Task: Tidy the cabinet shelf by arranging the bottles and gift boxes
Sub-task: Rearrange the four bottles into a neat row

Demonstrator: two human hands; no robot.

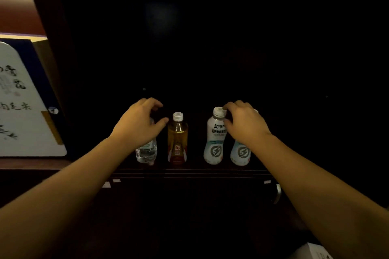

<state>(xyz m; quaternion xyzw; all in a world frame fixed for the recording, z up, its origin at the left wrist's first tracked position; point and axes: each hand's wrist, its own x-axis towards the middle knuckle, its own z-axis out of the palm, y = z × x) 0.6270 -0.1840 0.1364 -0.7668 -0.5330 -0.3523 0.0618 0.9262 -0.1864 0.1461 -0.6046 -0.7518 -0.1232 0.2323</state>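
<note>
Both grips curl over bottle tops: left hand (140,122) on clear bottle (146,151), right hand (244,121) between white bottles (215,139).

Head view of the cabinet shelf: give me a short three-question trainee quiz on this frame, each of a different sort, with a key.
1. How many bottles stand on the shelf?
2. True or false: the amber bottle lies on its side.
3. The left hand is over which? A clear bottle; B right-end white bottle; C box at left.

Key: 1. Four; the right hand is at the two white ones, inner one. 2. False, upright. 3. A.
</note>
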